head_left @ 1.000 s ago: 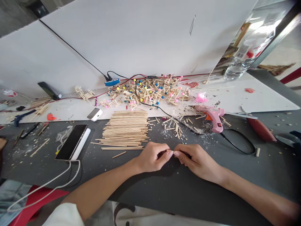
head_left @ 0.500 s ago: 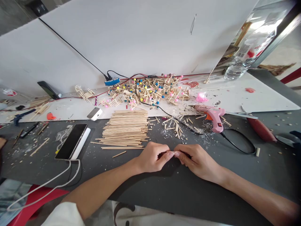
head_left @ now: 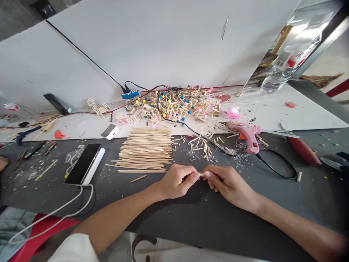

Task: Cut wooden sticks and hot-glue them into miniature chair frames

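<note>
Between my hands, over the dark table (head_left: 191, 222), is a short piece of wooden stick (head_left: 201, 174). My left hand (head_left: 180, 182) pinches its left end between thumb and fingers. The right end is pinched by my right hand (head_left: 225, 182). Most of the piece is hidden by my fingers. Just beyond my left hand lies a pile of long thin wooden sticks (head_left: 145, 149), with one short stick (head_left: 138, 178) in front of it. Short cut pieces (head_left: 205, 147) are scattered beyond my hands.
At the back is a heap of small stick constructions with coloured balls (head_left: 174, 105). A pink glue gun (head_left: 249, 136) with its cable and a red-handled tool (head_left: 303, 150) lie to the right. A phone (head_left: 83, 163) sits left; another person's hand (head_left: 3, 163) shows at the left edge.
My hands have moved slightly apart, and more of the short stick piece shows between my fingertips. The other person's hand at the left edge has shifted slightly.
</note>
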Demonstrator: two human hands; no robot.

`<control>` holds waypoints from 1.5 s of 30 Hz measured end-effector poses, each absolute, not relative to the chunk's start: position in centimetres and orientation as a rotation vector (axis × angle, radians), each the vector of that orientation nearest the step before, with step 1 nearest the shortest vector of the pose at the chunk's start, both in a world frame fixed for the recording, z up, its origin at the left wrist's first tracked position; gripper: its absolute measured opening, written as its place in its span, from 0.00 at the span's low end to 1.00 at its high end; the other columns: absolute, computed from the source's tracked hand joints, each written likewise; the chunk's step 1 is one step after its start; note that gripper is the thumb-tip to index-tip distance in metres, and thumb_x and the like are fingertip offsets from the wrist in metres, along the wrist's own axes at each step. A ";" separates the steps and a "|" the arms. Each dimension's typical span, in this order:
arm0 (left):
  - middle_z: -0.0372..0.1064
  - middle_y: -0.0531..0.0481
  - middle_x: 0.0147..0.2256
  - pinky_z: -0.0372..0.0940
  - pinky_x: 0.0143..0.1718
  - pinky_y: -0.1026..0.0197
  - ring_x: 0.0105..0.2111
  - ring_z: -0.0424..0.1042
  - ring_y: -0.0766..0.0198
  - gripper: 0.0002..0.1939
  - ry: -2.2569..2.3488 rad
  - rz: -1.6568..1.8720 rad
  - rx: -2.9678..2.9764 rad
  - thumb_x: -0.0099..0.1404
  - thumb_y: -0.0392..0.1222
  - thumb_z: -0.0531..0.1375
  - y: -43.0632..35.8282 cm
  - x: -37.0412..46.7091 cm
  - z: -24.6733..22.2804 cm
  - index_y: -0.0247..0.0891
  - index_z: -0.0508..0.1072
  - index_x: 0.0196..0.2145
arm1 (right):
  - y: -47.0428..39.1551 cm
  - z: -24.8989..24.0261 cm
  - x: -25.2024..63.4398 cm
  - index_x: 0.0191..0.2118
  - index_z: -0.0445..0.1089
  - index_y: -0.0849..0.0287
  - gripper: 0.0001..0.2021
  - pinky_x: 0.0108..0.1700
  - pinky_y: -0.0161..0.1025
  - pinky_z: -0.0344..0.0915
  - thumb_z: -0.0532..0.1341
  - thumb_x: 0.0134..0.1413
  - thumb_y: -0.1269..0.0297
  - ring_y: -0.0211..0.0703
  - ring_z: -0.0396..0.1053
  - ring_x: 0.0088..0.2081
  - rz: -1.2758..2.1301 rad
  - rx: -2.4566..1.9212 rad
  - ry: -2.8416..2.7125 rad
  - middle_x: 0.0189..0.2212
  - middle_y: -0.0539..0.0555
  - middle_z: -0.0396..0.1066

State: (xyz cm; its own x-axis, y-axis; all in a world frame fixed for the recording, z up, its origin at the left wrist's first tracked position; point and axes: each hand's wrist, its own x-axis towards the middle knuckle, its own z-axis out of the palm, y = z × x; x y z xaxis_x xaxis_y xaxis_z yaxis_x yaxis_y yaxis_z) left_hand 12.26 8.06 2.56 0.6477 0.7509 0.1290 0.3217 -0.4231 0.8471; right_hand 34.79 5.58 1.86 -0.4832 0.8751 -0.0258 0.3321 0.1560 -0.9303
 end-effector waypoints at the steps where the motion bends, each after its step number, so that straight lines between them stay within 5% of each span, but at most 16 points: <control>1: 0.60 0.55 0.20 0.52 0.25 0.67 0.20 0.58 0.71 0.25 0.835 0.639 2.015 0.77 0.54 0.49 8.1 12.3 2.5 0.33 0.75 0.34 | 5.6 1.8 34.8 0.34 0.67 0.57 0.21 0.30 0.33 0.61 0.51 0.73 0.48 0.36 0.64 0.25 1.330 -1.145 -1.892 0.24 0.49 0.68; 33: 0.65 0.54 0.23 0.56 0.26 0.67 0.21 0.61 0.71 0.19 0.922 0.713 2.083 0.77 0.50 0.51 8.0 12.3 2.1 0.34 0.75 0.40 | 5.7 1.5 34.8 0.41 0.71 0.57 0.18 0.29 0.32 0.64 0.56 0.70 0.47 0.37 0.65 0.26 1.378 -1.177 -1.861 0.25 0.49 0.68; 45: 0.70 0.53 0.25 0.59 0.26 0.68 0.22 0.66 0.71 0.16 0.904 0.778 2.038 0.75 0.49 0.55 7.9 12.4 2.3 0.34 0.76 0.42 | 5.7 2.0 34.6 0.37 0.69 0.57 0.17 0.28 0.34 0.57 0.61 0.66 0.47 0.36 0.58 0.25 1.353 -1.221 -1.851 0.24 0.46 0.63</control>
